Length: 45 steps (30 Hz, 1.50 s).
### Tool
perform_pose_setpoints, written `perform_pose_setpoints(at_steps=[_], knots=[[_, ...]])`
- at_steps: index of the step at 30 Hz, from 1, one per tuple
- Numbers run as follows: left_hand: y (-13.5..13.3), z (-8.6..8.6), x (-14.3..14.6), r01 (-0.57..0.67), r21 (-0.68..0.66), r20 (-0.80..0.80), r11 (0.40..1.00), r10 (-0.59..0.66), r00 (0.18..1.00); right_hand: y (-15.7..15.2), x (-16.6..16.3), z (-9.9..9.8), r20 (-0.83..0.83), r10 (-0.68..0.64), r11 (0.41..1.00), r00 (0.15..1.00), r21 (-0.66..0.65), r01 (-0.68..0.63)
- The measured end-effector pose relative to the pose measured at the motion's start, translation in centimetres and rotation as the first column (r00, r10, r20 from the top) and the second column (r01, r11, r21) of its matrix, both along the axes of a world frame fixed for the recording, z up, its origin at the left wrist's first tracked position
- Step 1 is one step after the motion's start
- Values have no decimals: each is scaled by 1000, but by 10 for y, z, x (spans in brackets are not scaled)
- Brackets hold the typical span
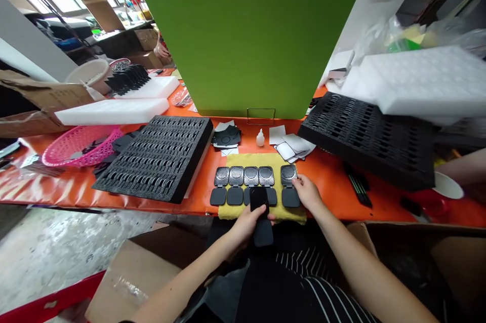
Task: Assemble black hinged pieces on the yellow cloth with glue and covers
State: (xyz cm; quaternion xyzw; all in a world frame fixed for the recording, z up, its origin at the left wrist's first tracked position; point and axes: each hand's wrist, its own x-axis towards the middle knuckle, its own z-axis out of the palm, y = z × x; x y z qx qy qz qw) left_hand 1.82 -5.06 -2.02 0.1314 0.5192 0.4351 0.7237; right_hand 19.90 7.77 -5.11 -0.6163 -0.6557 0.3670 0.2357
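Observation:
On a yellow cloth (243,161) lies a row of several opened black cases, each with a silvery mesh half and a black half. My left hand (248,224) grips one black hinged case (260,214) at the cloth's near edge, fingers closed around it. My right hand (307,192) rests on the rightmost case of the row (289,184), fingertips touching its mesh half.
Black slotted foam trays lie left (159,156) and right (368,135) on the orange table. A pink basket (78,145), white foam slabs (114,110), a small white bottle (260,138), paper pieces (292,147) and a green board (246,34) surround them. Cardboard boxes stand below.

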Motion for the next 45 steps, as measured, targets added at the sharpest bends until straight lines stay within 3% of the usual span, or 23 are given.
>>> perform_pose_setpoints(at_steps=[3,8,10,13,16,19,23,26,29,32,35,39,45], knots=[[-3,0,1,-23,15,0,1000,23,1000,6,-10,-7,56,54,999,997,2,-54],[-2,-2,7,-28,39,-32,999,30,999,-17,-8,4,186,44,983,981,169,-77],[4,-4,13,15,85,-114,996,-5,993,-37,-8,10,73,109,991,991,71,-114],[17,-4,25,159,250,-346,955,-65,936,-66,-10,14,-299,192,961,935,-136,-241],[34,1,32,427,328,-688,843,-97,720,-66,-3,13,-436,74,971,897,-173,-164],[57,4,31,683,271,-932,678,10,361,-33,16,8,-277,-46,996,960,-88,22],[82,-6,23,868,70,-987,492,158,-10,14,33,1,82,43,999,996,25,-45],[90,-21,19,891,-59,-975,450,168,-149,21,31,-3,239,31,995,970,82,-52],[90,-31,19,889,-91,-965,449,181,-190,14,25,-5,416,-5,969,909,227,-98],[90,-32,20,883,-121,-959,454,176,-222,10,21,-12,469,88,908,879,326,-265],[92,-30,22,876,-159,-954,455,158,-255,10,18,-25,471,212,881,856,288,-376],[96,-27,21,875,-185,-955,448,126,-267,8,16,-38,475,218,891,853,259,-372],[98,-28,20,886,-137,-977,442,86,-195,7,15,-35,489,222,888,844,257,-382]])
